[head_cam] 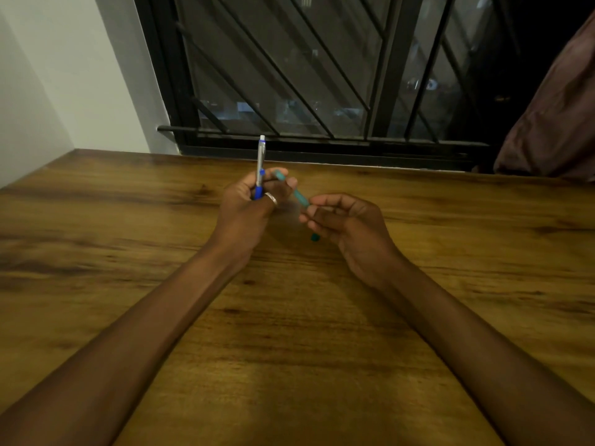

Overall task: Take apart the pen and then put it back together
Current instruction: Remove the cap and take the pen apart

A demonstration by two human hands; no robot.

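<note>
My left hand (249, 201) is closed around a silver and blue pen (260, 162) that stands upright, its white top end poking above the fist. The same hand's fingertips pinch the far end of a teal pen barrel (297, 194), which slants down to the right. My right hand (344, 223) grips the near end of that teal barrel between thumb and fingers. A small teal piece (315, 237) shows below the right hand's fingers; whether it is held or lies on the table I cannot tell. Both hands hover just above the wooden table (289, 317).
A barred dark window (306, 75) runs along the table's far edge. A white wall (64, 75) is at the left, and a brownish cloth or curtain (553, 117) hangs at the far right.
</note>
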